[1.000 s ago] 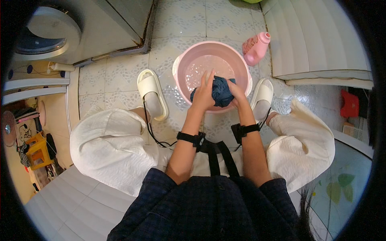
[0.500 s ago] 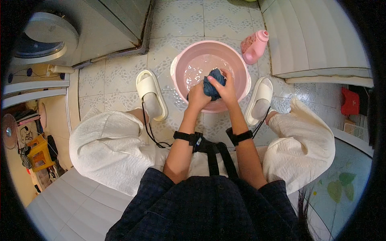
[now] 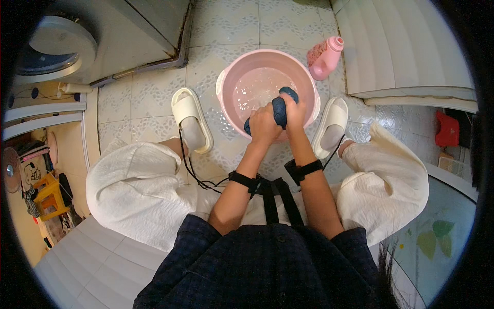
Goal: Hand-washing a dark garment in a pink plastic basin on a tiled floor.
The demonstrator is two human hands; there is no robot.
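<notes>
A dark blue cloth is bunched and twisted between my two hands over the pink basin. My left hand is closed round it, with one end poking out past the knuckles on the left. Closed on the same cloth, my right hand has a rolled bit showing above its fingers. Both hands are over the near half of the basin, close together. Shallow water with bubbles or glints lies in the basin. I cannot see most of the fingertips.
A pink bottle stands on the tiled floor just beyond the basin's right side. White slippers are on my feet, one either side of the basin. A front-loading washer is at far left, a yellow stool at left.
My hands have drawn tighter round the cloth. It was a loose bunch and now is twisted, with ends showing at both sides.
</notes>
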